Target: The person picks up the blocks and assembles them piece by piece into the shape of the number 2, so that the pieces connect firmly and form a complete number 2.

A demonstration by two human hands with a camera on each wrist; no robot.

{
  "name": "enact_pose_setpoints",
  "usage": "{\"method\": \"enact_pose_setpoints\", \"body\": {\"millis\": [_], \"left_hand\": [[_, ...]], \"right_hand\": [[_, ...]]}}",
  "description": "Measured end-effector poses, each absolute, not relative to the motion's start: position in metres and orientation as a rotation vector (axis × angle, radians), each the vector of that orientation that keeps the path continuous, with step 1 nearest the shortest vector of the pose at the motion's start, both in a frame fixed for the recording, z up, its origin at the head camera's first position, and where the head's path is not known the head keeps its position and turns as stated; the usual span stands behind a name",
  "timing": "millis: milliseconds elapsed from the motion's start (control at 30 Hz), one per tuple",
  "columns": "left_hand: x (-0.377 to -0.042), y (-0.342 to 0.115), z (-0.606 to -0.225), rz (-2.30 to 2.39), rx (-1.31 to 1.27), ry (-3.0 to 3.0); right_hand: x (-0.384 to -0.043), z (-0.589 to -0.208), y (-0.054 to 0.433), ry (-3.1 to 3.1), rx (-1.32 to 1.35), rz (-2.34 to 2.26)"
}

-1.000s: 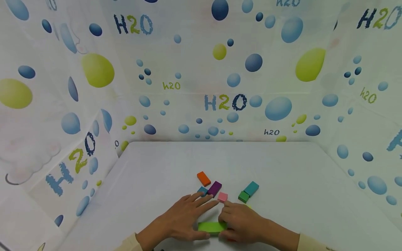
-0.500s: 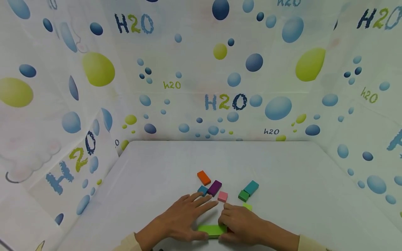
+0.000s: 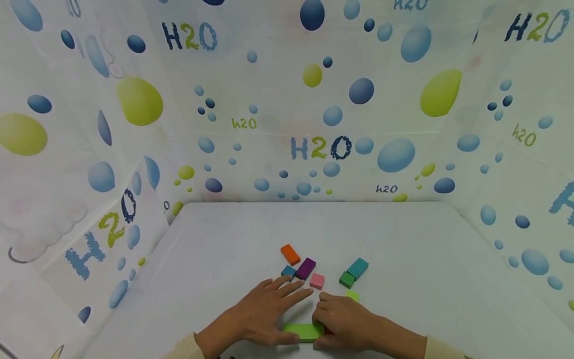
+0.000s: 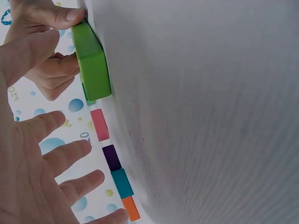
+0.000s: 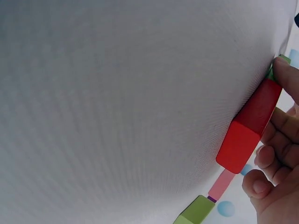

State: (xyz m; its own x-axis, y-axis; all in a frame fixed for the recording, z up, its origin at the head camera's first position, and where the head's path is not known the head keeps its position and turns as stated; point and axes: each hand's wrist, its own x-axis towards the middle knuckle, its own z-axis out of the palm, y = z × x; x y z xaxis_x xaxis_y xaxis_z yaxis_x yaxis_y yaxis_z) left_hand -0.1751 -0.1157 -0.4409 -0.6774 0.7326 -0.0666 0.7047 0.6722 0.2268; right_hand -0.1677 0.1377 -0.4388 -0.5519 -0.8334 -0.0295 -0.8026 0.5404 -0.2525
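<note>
A long light green block [image 3: 301, 332] lies flat on the white table between both hands. My right hand [image 3: 344, 320] pinches its right end, thumb on the near side and curled fingers on the far side. A red block [image 5: 240, 142] lies end to end with it under that hand; from the head only a sliver shows. My left hand [image 3: 264, 313] has its fingers spread and straight, with the thumb along the green block's left end; whether it touches is unclear. Just beyond the left fingertips are a pink block [image 3: 317, 281] and a blue block [image 3: 288, 270].
Farther back lie a purple block [image 3: 306, 268] and an orange block [image 3: 290, 254]. To the right, a teal block [image 3: 358, 268] meets a dark green block [image 3: 347, 279], with a yellow-green block [image 3: 352, 295] partly behind the right hand. Patterned cloth walls [image 3: 314, 114] surround the table [image 3: 215, 239].
The light green block has slid slightly towards me with my right hand. Red that showed near the right thumb is now hidden, and more of the yellow-green block shows. My left hand stays nearly still.
</note>
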Motion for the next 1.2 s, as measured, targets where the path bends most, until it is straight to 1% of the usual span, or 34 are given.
{"method": "enact_pose_setpoints", "body": {"millis": [200, 933, 1200], "left_hand": [[-0.175, -0.116, -0.439, 0.278, 1.174, 2.719], [-0.177, -0.111, -0.436, 0.303, 1.181, 2.706], [-0.180, -0.108, -0.434, 0.275, 1.179, 2.713]], "right_hand": [[-0.168, -0.439, 0.138, 2.613, -1.376, -0.315], [-0.170, -0.439, 0.143, 2.640, -1.462, -0.319], [-0.174, -0.443, 0.148, 2.709, -1.568, -0.251]]}}
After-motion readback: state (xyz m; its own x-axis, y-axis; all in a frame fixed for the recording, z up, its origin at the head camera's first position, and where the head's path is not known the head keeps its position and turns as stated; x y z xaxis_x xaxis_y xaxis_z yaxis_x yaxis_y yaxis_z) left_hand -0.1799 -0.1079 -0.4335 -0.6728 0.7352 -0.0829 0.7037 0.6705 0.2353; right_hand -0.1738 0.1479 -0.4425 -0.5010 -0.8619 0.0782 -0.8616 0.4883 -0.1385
